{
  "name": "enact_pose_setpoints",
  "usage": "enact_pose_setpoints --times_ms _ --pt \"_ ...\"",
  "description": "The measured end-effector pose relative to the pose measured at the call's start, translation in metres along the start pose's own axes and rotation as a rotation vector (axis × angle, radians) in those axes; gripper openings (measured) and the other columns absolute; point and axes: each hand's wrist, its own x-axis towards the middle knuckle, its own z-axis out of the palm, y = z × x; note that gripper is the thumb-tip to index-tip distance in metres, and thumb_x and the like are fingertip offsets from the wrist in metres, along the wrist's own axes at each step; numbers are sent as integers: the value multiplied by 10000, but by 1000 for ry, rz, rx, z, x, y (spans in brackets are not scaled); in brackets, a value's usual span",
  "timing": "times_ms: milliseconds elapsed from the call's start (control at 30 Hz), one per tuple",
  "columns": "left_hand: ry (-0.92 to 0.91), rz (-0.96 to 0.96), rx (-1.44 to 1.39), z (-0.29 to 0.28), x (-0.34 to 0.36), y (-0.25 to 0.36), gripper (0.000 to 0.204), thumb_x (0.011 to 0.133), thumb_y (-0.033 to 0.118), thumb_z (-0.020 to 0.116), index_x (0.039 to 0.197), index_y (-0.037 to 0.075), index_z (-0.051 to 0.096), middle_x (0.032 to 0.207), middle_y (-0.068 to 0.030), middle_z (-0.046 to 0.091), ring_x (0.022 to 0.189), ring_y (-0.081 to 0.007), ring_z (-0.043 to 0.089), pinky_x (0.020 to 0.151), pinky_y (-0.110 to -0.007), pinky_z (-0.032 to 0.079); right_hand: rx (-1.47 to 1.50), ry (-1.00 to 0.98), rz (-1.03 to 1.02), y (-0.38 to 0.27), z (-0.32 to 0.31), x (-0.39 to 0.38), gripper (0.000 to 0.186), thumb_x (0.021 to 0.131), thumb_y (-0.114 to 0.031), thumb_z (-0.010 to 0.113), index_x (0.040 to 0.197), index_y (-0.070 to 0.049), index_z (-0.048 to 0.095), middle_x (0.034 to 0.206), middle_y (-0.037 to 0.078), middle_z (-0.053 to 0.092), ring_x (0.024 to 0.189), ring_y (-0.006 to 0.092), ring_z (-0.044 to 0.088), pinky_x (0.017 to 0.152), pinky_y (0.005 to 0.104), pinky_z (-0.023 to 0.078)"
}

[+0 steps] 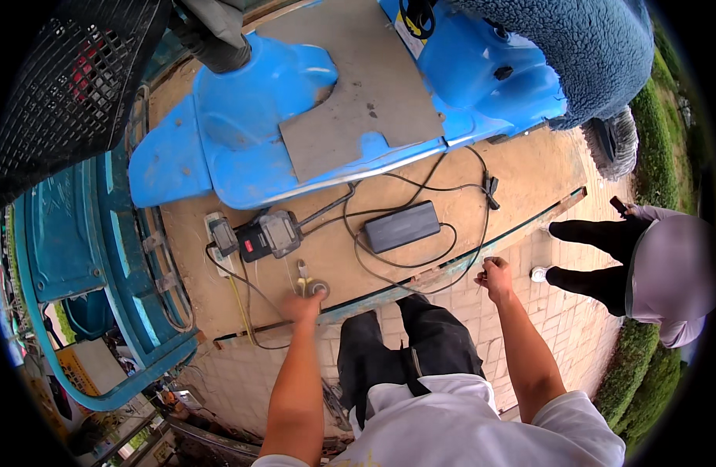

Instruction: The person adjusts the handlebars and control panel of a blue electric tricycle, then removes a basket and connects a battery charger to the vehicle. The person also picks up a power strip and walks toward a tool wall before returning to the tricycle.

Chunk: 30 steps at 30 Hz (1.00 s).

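My left hand [300, 307] is at the front edge of the wooden board, against a small round grey roll [317, 289] that looks like tape. Motion smears its fingers, so their grip is unclear. Off to the right, past the board's edge, my right hand [494, 279] hangs in the air with its fingers curled closed. What they hold, if anything, is too small to make out. Between the hands, farther back, lies a black power adapter [402, 226] with its cable looped around it. A black and grey tool battery pack [271, 237] sits beyond my left hand.
A grey plug [223, 235] sits on a white power strip [219, 222]. Blue plastic vehicle bodywork [253, 167] with a grey mat [358, 117] spans the back. Teal metal framing [117, 257] stands left. A person [673, 268] with a phone is at the right on the paving.
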Motion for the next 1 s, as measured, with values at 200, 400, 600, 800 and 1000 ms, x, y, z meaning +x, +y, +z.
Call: enact_pose_setpoints --times_ms 200,400,600,800,1000 --pt "-207 -17 -338 28 18 -24 521 659 307 696 953 -112 598 944 -259 628 916 -369 614 802 -408 471 45 -230 107 29 45 -75 227 805 -50 509 1024 10 520 744 67 531 599 171 544 561 339 508" --pt "-829 -236 -1280 -26 -25 -39 224 806 185 532 931 0 544 757 -102 573 650 -240 573 539 -367 461 -1 -478 -129 33 103 -144 206 830 -57 590 1014 33 581 803 65 611 684 127 567 638 250 476" --pt "-1192 -424 -2298 -98 -102 -73 215 796 313 528 709 116 531 715 -37 519 733 -182 500 707 -344 397 -138 -629 -474 11 193 -237 198 781 -84 692 937 21 630 785 34 610 729 88 547 652 245 458" --pt "-927 -364 -2383 -147 -131 -83 258 821 323 553 717 87 544 935 -142 607 1057 -277 524 932 -444 386 -406 -842 -591 32 239 -298 200 741 -99 706 880 16 621 831 104 624 747 201 616 671 294 488" --pt "-417 -309 -2239 -138 -131 -142 264 853 326 540 745 85 546 794 -83 602 887 -283 581 879 -439 424 -852 -1654 -717 45 275 -308 260 779 -142 655 1010 -26 633 937 119 644 881 221 613 795 322 476"
